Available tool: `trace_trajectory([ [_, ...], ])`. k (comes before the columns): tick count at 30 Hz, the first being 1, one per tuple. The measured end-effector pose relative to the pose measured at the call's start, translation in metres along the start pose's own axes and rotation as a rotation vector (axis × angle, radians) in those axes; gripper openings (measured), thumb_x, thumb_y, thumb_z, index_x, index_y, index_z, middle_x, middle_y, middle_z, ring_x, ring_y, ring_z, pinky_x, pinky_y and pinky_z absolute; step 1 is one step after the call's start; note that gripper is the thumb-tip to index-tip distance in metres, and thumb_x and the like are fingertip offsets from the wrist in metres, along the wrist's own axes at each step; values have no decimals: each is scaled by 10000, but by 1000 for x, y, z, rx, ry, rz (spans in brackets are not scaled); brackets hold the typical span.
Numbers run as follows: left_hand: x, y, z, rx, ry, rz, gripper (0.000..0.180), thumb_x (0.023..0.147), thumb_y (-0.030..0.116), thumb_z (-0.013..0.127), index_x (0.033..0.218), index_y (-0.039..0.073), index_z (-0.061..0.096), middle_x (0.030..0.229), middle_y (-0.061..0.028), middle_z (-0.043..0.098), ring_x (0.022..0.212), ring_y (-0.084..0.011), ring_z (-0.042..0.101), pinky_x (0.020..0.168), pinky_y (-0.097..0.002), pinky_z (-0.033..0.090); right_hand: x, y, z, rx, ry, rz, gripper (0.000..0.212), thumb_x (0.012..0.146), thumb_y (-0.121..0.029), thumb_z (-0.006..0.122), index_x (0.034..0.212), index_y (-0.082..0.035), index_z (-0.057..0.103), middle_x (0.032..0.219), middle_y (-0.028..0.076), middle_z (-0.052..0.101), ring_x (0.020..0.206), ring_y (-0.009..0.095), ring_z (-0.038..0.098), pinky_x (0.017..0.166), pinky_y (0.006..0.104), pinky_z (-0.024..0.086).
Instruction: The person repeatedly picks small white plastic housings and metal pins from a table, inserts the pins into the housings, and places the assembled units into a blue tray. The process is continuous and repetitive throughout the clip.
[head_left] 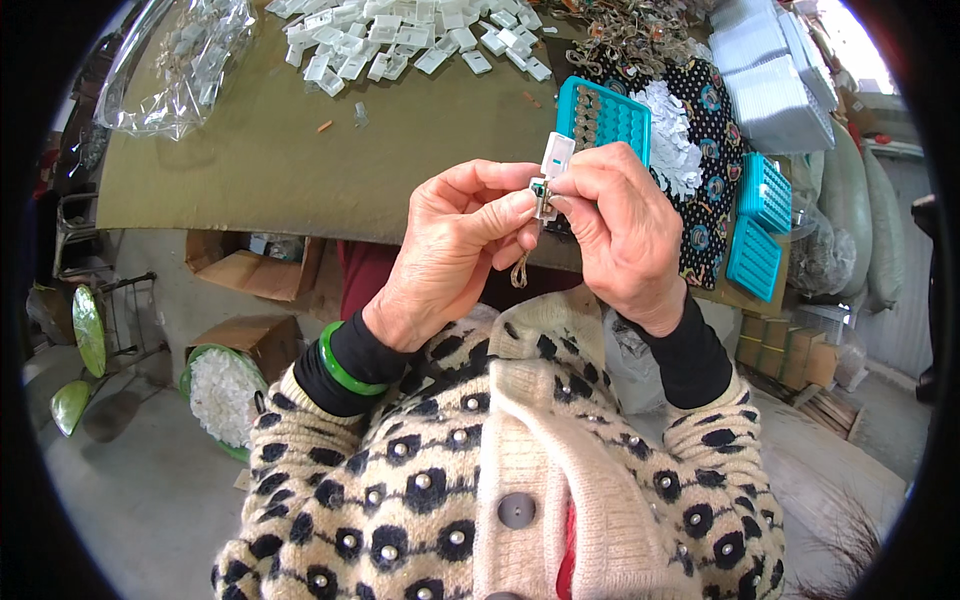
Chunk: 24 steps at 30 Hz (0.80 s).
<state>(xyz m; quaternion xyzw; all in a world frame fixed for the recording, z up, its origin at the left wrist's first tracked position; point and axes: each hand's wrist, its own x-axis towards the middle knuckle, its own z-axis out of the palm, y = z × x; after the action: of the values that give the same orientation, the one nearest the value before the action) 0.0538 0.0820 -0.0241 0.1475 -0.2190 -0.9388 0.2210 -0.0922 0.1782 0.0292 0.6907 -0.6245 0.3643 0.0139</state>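
Observation:
Over the near edge of the table, both my hands are closed around one small white plastic case (558, 155) with its lid swung up. My left hand (445, 225) pinches the case from the left between thumb and fingers. From the other side my right hand (630, 230) has thumb and forefinger pressed at its inside. A bit of green and metal shows there; the fingers partly hide it. A small bundle of thin brownish wire (519, 270) hangs below the case. Just beyond my right hand lies a teal tray (632, 122) with round silvery cells (587, 118) in its left part.
Many white cases (390, 35) are heaped at the table's far side, left of a wire tangle (635, 35). White scraps (670, 135) lie on patterned cloth (705, 215). A clear bag (175, 70) sits far left; white trays (755, 75) and teal trays (755, 258) stand right.

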Motion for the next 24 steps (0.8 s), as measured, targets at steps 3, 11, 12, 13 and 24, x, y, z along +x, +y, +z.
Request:
trace_trajectory([
  [3, -2, 3, 2, 48, -51, 55, 184, 892, -6, 672, 1076, -9, 662, 884, -79, 680, 674, -110, 620, 519, -192, 456, 1, -4, -4, 421, -72, 297, 109, 878, 37, 647, 955, 4, 577, 952, 69, 597, 835, 173, 580, 776, 295, 493],
  [11, -11, 5, 7, 239, -59, 197, 183, 891, 0, 682, 1073, 0, 659, 861, -63, 674, 657, -83, 602, 523, -178, 450, 3, -18, -2, 1382, 32, 815, 208, 916, -9, 639, 1083, -12, 515, 1034, 69, 589, 979, 122, 591, 896, 262, 500],
  [12, -11, 5, 6, 254, -62, 204, 185, 893, 4, 683, 1076, 2, 656, 860, -60, 672, 658, -81, 603, 524, -177, 449, 4, -19, 1, 1314, 53, 815, 246, 920, -13, 636, 1131, -5, 508, 1052, 74, 591, 997, 123, 590, 889, 258, 503],
  [13, -10, 5, 4, 255, -50, 178, 188, 894, 10, 684, 1079, 5, 651, 862, -59, 672, 661, -80, 606, 522, -178, 449, 4, -20, 4, 1242, 66, 787, 287, 924, -17, 632, 1179, 2, 501, 1070, 80, 592, 1016, 124, 588, 883, 253, 506],
  [24, -1, 2, 2, 91, -11, 30, 181, 938, 92, 642, 1100, 17, 612, 964, -164, 693, 747, -154, 670, 499, -197, 435, -2, -3, 11, 490, 223, 486, 138, 911, -7, 646, 1040, 12, 694, 913, 74, 701, 807, 118, 658, 718, 235, 526],
])
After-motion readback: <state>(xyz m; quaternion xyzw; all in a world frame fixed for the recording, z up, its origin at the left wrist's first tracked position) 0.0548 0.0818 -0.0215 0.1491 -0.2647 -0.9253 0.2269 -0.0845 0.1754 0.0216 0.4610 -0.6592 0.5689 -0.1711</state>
